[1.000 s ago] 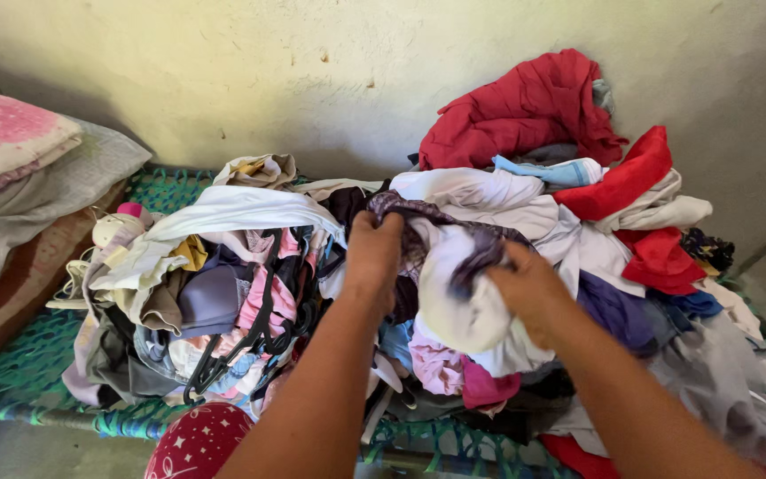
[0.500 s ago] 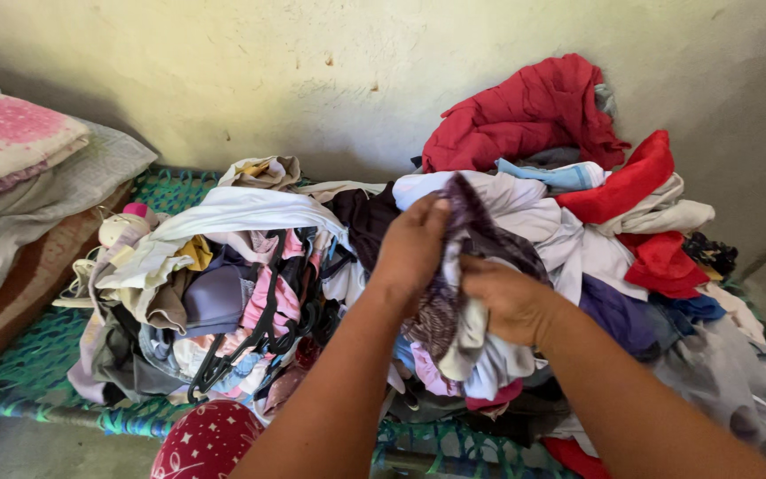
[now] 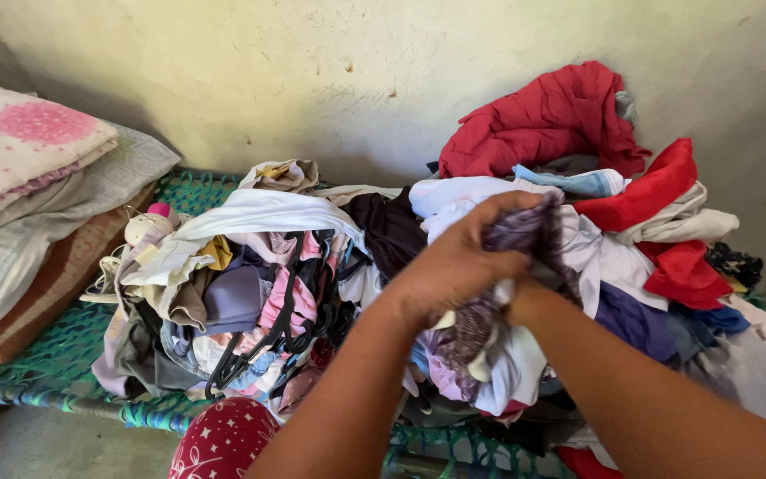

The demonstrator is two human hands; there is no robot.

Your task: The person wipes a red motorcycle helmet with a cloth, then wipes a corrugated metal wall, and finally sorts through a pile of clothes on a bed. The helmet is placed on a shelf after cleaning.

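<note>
**Hands gathering a purple cloth over a laundry heap**

Pale yellow-green wall [image 3: 250,71] stands behind a bed [image 3: 37,355] with a woven green and blue net surface. A big heap of mixed clothes [image 3: 250,266] covers most of the bed. At the heap's back right, a red garment [image 3: 547,120] leans against the wall. Black hangers [image 3: 268,337] lie tangled in the clothes at the left of the heap. Folded bedding [image 3: 19,177], with pink flowers on top, is stacked at the bed's far left.

Both forearms reach in from the bottom edge. The left hand [image 3: 454,266] is clenched around a mottled purple cloth [image 3: 525,232], held just above the middle of the heap. The cloth bunches above the fingers and hangs down below them. The right hand [image 3: 525,302] is mostly hidden behind the left hand and the cloth; its grip cannot be told. A red, white-starred fabric [image 3: 223,443] shows at the bottom edge.
</note>
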